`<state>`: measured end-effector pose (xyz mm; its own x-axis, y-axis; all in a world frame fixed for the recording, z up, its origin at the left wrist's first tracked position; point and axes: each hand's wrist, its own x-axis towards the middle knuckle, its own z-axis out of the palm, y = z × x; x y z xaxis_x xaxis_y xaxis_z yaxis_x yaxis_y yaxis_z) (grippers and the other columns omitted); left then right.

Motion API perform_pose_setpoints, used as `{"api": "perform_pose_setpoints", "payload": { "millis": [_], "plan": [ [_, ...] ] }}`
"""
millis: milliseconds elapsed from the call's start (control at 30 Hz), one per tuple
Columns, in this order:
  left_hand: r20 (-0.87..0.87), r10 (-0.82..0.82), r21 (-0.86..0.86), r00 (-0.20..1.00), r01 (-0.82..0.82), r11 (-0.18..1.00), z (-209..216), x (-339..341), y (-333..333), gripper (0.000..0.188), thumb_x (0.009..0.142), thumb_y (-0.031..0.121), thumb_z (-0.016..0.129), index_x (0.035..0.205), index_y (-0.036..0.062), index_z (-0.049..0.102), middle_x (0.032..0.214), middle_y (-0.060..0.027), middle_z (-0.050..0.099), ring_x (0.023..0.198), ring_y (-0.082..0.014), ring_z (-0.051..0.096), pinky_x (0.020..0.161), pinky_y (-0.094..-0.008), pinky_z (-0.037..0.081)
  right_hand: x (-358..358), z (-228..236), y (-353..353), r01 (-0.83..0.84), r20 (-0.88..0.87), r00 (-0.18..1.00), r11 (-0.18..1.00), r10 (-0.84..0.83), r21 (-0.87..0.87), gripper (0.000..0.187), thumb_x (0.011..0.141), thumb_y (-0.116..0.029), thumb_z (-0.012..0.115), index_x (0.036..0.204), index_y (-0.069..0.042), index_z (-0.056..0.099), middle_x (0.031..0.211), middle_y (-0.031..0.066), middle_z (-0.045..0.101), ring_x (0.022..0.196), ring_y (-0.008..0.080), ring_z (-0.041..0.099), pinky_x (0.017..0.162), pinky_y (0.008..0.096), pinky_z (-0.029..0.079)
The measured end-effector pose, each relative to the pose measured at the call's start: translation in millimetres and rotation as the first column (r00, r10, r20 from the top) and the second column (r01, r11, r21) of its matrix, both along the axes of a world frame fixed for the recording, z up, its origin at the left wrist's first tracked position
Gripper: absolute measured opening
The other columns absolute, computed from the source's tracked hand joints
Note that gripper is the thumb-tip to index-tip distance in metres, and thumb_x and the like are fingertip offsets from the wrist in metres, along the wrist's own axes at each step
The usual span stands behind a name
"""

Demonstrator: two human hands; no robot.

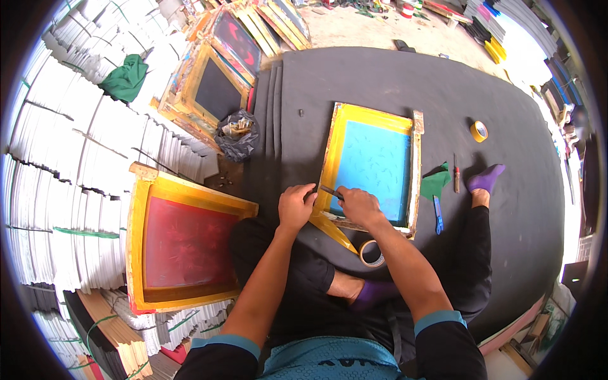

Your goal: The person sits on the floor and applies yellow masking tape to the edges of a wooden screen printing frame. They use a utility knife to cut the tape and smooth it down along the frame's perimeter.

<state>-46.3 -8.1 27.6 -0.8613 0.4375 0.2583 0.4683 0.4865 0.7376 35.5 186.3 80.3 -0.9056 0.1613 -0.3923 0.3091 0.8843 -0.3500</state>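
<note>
Dark mat (519,177) spreading wide beneath me, its left edge stepping down in thin layers, and what a bank of white stacks (57,152) on my left! Bundle over bundle, green and dark straps across them, a green cloth (125,78) draped up there! Past the mat, I've got pale floor (348,31), a red-and-white can (407,10) standing on it. Far right, grey stacked sheets (525,22), and bright light bleaching that whole side!

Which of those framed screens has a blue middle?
The screen lying on the black mat by the right hand. The lower-left screen is red inside; the front stacked screen looks dark.
</note>
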Motion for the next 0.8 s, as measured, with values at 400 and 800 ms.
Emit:
{"api": "perform_pose_setpoints", "payload": {
  "millis": [400, 800],
  "plan": [
    [-0.145, -0.047, -0.127, 0.988, 0.028, 0.991, -7.6, -39.6, -6.3, 0.009, 0.089, 0.016, 0.076, 0.088, 0.0068, 0.075, 0.086, -0.0106, 0.075, 0.085, -0.0346, 0.070, 0.076, -0.0474, 0.053, -23.0, 4.3, -12.5, 0.026, 0.013, 1.000, 0.997, -0.025, -0.079, 0.028, 0.102, -0.029, 0.063, 0.124, -0.011, 0.065, 0.107, 0.0207, 0.075, 0.105, 0.0431, 0.072, 0.089, 0.0559, 0.056],
    [0.312, 0.072, -0.472, 0.947, 0.089, 0.877, -48.8, -36.9, -15.5, 0.019, 0.089, 0.025, 0.079, 0.101, 0.0103, 0.081, 0.101, -0.0149, 0.077, 0.099, -0.0370, 0.074, 0.086, -0.0479, 0.059, 54.7, -13.1, 63.6, 0.349, 0.016, 0.924, 0.828, -0.381, -0.439, 0.030, 0.099, -0.028, 0.067, 0.116, -0.004, 0.066, 0.089, 0.0190, 0.069, 0.081, 0.0342, 0.068, 0.075, 0.0464, 0.051]
  ]
}}
